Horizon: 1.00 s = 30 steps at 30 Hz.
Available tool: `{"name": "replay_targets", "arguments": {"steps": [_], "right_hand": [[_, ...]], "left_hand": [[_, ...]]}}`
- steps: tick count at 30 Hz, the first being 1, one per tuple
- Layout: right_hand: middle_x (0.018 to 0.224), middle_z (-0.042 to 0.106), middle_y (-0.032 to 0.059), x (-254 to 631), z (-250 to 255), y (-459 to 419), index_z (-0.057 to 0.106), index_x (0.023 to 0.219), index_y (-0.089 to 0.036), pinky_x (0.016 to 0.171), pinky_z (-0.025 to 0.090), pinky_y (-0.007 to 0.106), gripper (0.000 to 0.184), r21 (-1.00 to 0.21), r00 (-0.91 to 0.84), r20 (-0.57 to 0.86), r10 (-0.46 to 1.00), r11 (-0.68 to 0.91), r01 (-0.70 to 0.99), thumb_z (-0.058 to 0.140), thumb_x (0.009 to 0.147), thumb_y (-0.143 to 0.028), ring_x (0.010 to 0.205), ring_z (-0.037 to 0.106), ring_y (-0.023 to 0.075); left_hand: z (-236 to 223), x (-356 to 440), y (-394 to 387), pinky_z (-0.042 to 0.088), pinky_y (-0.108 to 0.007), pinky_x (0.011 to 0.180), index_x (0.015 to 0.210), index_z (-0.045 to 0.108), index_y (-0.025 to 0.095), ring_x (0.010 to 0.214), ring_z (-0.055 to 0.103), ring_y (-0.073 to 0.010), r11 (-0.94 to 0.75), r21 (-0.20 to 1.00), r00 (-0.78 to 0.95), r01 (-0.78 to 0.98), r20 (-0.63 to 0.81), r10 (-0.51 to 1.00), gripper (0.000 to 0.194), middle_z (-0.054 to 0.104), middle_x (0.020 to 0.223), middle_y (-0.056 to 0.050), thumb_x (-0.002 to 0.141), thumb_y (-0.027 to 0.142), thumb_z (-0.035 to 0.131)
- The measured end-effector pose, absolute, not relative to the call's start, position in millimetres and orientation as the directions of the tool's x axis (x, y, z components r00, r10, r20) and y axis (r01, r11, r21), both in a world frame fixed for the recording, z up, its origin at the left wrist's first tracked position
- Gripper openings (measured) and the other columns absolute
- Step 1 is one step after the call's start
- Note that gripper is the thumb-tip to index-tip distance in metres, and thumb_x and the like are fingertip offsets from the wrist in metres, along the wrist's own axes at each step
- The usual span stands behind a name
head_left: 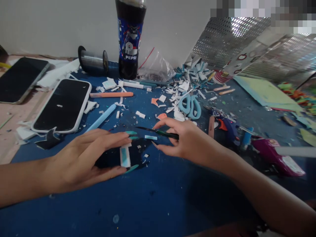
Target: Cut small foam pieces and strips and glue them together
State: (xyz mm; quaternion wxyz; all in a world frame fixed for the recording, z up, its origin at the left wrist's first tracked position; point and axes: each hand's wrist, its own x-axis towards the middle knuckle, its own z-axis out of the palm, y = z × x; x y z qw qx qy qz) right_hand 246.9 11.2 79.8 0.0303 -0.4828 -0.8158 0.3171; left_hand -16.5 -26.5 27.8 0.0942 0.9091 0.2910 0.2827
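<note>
My left hand (79, 161) pinches a small white strip with a light-blue face (125, 156) between thumb and fingers, standing over the blue tabletop (158, 197). To its right, my right hand (187, 136) is closed around the dark handle of a slim craft knife (165, 133). The knife's thin dark blade points left, towards my left fingertips, apart from the strip. Just under the knife lies a narrow light-blue offcut (150, 137), with several tiny white scraps (146, 155) below it.
Light-blue scissors (190, 105) lie by a heap of scraps (195, 74). A Pepsi bottle (130, 39) and a spool (93, 61) stand at the back. Left are two phones (63, 105) and a blue pen (103, 117); right are a blue glue gun (228, 126) and a magenta tool (271, 153).
</note>
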Motion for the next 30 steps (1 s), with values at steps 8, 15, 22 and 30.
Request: {"name": "replay_targets", "arguments": {"steps": [8, 15, 22, 30], "right_hand": [[0.053, 0.051, -0.0052, 256, 80, 22, 0.060, 0.101, -0.016, 0.052, 0.033, 0.024, 0.033, -0.471, -0.477, -0.301, 0.826, 0.306, 0.827, 0.062, 0.077, -0.038, 0.045, 0.044, 0.0091], [0.058, 0.053, -0.0021, 276, 95, 36, 0.059, 0.107, -0.021, 0.048, 0.032, 0.026, 0.041, -0.241, -0.329, -0.406, 0.853, 0.247, 0.938, 0.061, 0.075, -0.046, 0.045, 0.043, 0.0113], [0.054, 0.049, -0.0024, 284, 100, 39, 0.059, 0.103, -0.021, 0.046, 0.032, 0.025, 0.034, -0.120, -0.302, -0.504, 0.809, 0.281, 0.952, 0.058, 0.076, -0.042, 0.044, 0.045, 0.0124], [0.057, 0.051, -0.0038, 286, 101, 38, 0.058, 0.107, -0.020, 0.048, 0.030, 0.021, 0.033, -0.133, -0.347, -0.503, 0.791, 0.325, 0.936, 0.055, 0.078, -0.037, 0.044, 0.044, 0.0100]], "left_hand": [[22, -20, -27, 0.058, -0.031, 0.082, 0.147, 0.018, 0.021, 0.095, 0.068, -0.0203, -0.806, 0.327, 0.674, 0.494, 0.442, 0.592, 0.070, 0.069, 0.110, -0.007, 0.090, 0.033, 0.057], [20, -19, -24, 0.060, -0.030, 0.078, 0.144, 0.025, 0.020, 0.099, 0.067, -0.0219, -0.748, 0.357, 0.622, 0.559, 0.416, 0.664, 0.064, 0.069, 0.112, -0.008, 0.090, 0.039, 0.055], [16, -18, -17, 0.062, -0.025, 0.063, 0.139, 0.033, 0.020, 0.100, 0.068, -0.0232, -0.670, 0.423, 0.572, 0.610, 0.350, 0.742, 0.056, 0.069, 0.112, -0.007, 0.091, 0.043, 0.052], [19, -16, -17, 0.056, -0.029, 0.092, 0.138, 0.029, 0.019, 0.114, 0.061, -0.0220, -0.674, 0.426, 0.603, 0.603, 0.310, 0.735, 0.058, 0.067, 0.117, -0.009, 0.092, 0.046, 0.050]]}}
